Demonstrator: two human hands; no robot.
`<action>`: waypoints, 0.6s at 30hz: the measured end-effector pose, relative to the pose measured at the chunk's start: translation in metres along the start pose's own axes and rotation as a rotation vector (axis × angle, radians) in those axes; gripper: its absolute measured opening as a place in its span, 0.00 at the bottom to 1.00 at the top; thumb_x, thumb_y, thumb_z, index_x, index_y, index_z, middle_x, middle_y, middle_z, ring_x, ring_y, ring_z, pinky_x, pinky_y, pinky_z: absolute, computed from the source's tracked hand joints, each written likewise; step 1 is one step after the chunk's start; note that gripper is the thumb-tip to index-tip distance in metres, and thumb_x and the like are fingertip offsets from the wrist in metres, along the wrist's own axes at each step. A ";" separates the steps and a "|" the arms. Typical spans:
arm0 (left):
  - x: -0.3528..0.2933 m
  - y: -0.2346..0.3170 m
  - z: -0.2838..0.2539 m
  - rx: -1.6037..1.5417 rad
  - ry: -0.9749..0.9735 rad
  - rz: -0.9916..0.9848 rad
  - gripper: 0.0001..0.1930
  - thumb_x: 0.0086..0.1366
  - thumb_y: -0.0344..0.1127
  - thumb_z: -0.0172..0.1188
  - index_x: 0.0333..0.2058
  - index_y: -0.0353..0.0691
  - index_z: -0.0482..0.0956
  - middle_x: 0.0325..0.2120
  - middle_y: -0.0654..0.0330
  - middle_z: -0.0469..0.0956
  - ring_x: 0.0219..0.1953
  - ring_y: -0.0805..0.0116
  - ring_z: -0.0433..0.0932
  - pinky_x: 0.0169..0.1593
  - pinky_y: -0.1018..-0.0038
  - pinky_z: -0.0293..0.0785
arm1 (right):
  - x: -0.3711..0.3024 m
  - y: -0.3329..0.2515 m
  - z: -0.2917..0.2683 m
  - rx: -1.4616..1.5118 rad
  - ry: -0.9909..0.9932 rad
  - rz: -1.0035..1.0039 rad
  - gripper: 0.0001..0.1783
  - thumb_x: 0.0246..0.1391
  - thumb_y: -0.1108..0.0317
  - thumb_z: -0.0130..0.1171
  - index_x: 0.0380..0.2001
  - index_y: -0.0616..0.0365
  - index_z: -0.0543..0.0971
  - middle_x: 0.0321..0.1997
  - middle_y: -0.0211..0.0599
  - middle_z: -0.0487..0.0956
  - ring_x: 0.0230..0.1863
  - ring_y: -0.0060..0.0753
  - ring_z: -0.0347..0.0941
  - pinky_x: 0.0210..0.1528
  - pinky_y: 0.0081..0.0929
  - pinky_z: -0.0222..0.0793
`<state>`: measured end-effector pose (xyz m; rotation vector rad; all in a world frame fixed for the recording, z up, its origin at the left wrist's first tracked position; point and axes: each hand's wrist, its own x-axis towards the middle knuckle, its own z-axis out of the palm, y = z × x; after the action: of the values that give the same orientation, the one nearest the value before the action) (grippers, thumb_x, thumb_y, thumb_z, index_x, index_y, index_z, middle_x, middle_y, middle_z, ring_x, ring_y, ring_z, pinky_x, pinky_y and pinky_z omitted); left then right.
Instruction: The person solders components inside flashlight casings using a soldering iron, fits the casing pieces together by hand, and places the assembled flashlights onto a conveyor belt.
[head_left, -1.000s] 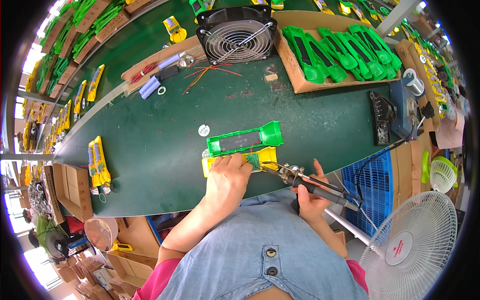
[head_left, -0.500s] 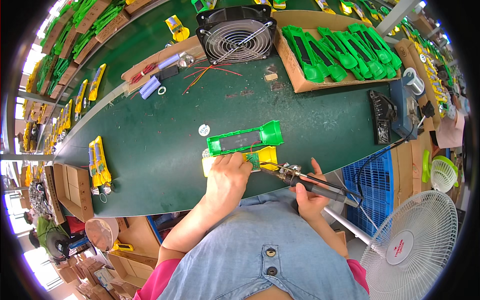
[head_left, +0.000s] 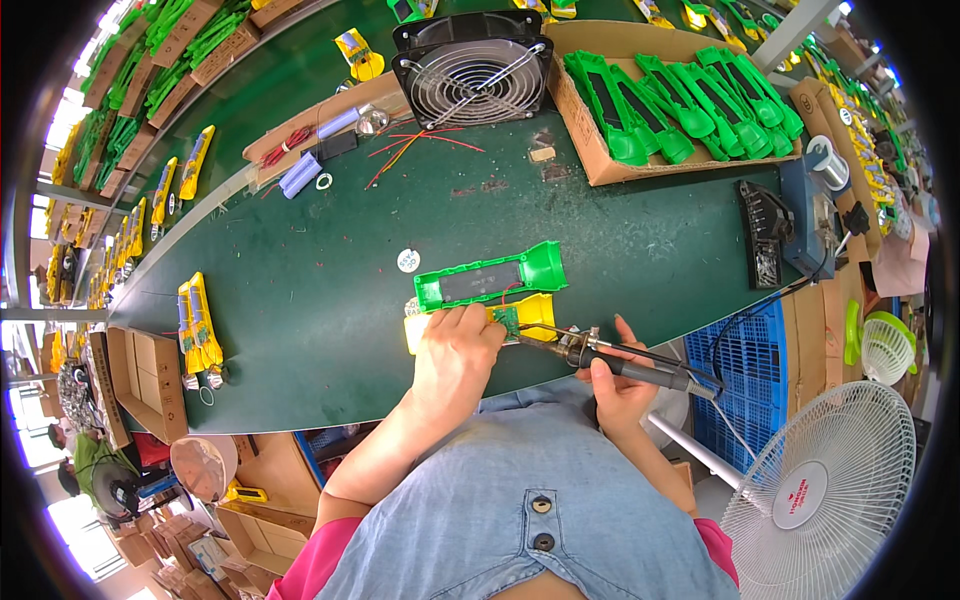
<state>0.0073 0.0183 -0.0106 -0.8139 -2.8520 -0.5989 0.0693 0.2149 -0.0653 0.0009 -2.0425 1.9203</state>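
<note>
The yellow flashlight housing half (head_left: pixel 540 308) lies on the worktop (head_left: pixel 330 340), near the edge closest to the person. A small green circuit board (head_left: pixel 507 320) sits in its middle section. The matching green housing half (head_left: pixel 545 268), fitted with a black panel (head_left: pixel 482 283), lies directly behind it; a short red wire (head_left: pixel 511 288) runs between the halves.

The left hand (head_left: pixel 458 350) has its fingers curled over the left portion of the yellow half; its fingertips are hidden, so whether they pinch anything cannot be told. The right hand (head_left: pixel 620 395) grips the soldering iron (head_left: pixel 640 373) by its handle, one finger raised. The iron's tip points at the board; contact cannot be confirmed.

A round white sticker (head_left: pixel 409 260) lies to the left of the green half. Farther back stand a black axial fan (head_left: pixel 475 85) and a carton (head_left: pixel 680 174) of green housing halves (head_left: pixel 735 100). A solder spool (head_left: pixel 828 165) is at far right.
</note>
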 end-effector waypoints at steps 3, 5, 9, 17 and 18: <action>-0.001 -0.001 0.000 0.001 0.007 0.001 0.02 0.41 0.27 0.55 0.18 0.39 0.71 0.20 0.59 0.66 0.26 0.63 0.70 0.31 0.70 0.65 | 0.001 -0.014 0.006 0.180 0.089 0.138 0.11 0.46 0.78 0.56 0.36 0.68 0.72 0.42 0.54 0.73 0.25 0.28 0.77 0.39 0.30 0.75; 0.000 -0.001 0.001 -0.001 0.007 -0.001 0.02 0.41 0.27 0.55 0.18 0.39 0.71 0.20 0.59 0.66 0.26 0.63 0.70 0.31 0.70 0.65 | 0.004 -0.018 0.007 0.311 0.150 0.208 0.12 0.45 0.79 0.57 0.36 0.67 0.73 0.41 0.53 0.74 0.28 0.28 0.77 0.43 0.30 0.74; 0.000 -0.001 0.002 -0.005 0.006 -0.008 0.02 0.41 0.27 0.55 0.18 0.39 0.71 0.20 0.58 0.65 0.27 0.62 0.70 0.32 0.70 0.65 | 0.009 -0.011 -0.004 0.266 0.117 0.102 0.13 0.46 0.80 0.55 0.38 0.69 0.71 0.45 0.55 0.71 0.28 0.29 0.77 0.34 0.20 0.77; 0.006 -0.003 -0.003 -0.002 0.076 -0.014 0.05 0.43 0.28 0.60 0.23 0.42 0.78 0.22 0.62 0.69 0.29 0.63 0.70 0.32 0.70 0.65 | 0.016 -0.003 -0.018 0.207 0.230 -0.027 0.13 0.48 0.77 0.54 0.38 0.71 0.70 0.45 0.55 0.72 0.27 0.31 0.78 0.33 0.20 0.77; 0.006 -0.008 -0.006 -0.085 0.134 -0.003 0.06 0.44 0.27 0.61 0.25 0.42 0.79 0.23 0.62 0.70 0.31 0.63 0.71 0.33 0.70 0.66 | 0.015 -0.005 -0.023 0.209 0.239 0.035 0.13 0.47 0.77 0.54 0.38 0.70 0.70 0.48 0.57 0.71 0.26 0.32 0.78 0.32 0.21 0.77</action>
<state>-0.0025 0.0128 -0.0069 -0.7508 -2.7235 -0.7499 0.0617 0.2397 -0.0559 -0.2059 -1.6931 2.0378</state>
